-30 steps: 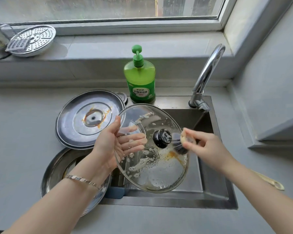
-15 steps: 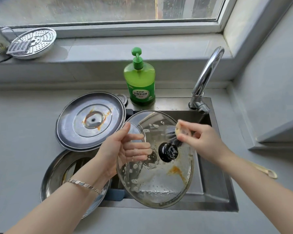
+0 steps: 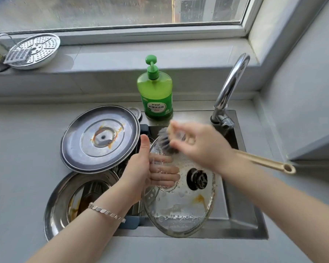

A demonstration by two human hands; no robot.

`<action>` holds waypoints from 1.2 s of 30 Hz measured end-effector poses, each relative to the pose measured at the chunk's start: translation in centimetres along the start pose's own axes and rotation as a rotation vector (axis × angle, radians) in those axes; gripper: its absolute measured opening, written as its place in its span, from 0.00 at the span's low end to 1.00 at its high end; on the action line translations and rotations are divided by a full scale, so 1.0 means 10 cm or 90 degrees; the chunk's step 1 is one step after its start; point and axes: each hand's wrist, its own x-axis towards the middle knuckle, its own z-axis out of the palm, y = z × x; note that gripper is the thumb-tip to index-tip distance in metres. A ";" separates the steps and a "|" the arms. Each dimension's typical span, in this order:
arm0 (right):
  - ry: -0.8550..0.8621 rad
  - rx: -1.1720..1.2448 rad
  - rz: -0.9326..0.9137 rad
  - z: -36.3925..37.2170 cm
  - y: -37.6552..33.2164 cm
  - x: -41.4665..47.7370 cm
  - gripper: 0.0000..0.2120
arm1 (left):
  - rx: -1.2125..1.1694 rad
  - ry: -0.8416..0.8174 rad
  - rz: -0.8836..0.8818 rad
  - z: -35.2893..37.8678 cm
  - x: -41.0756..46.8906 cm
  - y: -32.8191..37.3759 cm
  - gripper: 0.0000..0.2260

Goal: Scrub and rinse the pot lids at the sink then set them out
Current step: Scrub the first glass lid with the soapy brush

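Three lids are in view, and only one is being worked on. The glass lid (image 3: 180, 202) is held tilted over the sink (image 3: 243, 221), its black knob (image 3: 197, 179) facing up and its lower rim near the sink's front edge. Suds and an orange smear cover its near half.

The left hand (image 3: 141, 168) carries it by the left rim. Its fingers lie spread under the glass and show through it, and the thumb stands up at the edge, so this grip is holding the lid. The right hand (image 3: 199, 147) is blurred, but its grip is plainly closed around the dish brush (image 3: 166, 139) close to the bristles. The bristles press on the far part of the lid, and the pale handle sticks out past the wrist.

Two steel lids wait on the bench (image 3: 17, 149) to the left. The flat steel lid (image 3: 100, 138) has orange stains around its centre and partly overlaps the lower steel lid (image 3: 65, 202), which shows brown residue. A green detergent bottle (image 3: 155, 93) and the faucet (image 3: 230, 86) stand behind the sink.

By my reading, the glass lid is stiff, fairly heavy and breakable, and the soap will have made it slick. A rim hold with fingers spread underneath suits scrubbing the top. For rinsing and carrying, the knob looks like the surer place to hold it, as a wet rim could slide out under the brush's push. The steel lids should be lighter and take knocks better, though their thin wet edges will also be slippery.
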 end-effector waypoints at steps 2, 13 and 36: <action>0.010 0.068 0.127 -0.07 0.33 0.15 0.19 | -0.007 0.008 0.006 -0.02 -0.02 0.00 0.39; 0.078 0.466 0.497 0.29 0.99 -0.84 0.11 | -0.231 0.132 0.029 -0.23 0.04 0.07 0.28; 0.325 0.650 0.611 0.02 0.65 -0.65 0.10 | 0.847 -0.137 0.408 0.59 -0.09 -0.52 0.38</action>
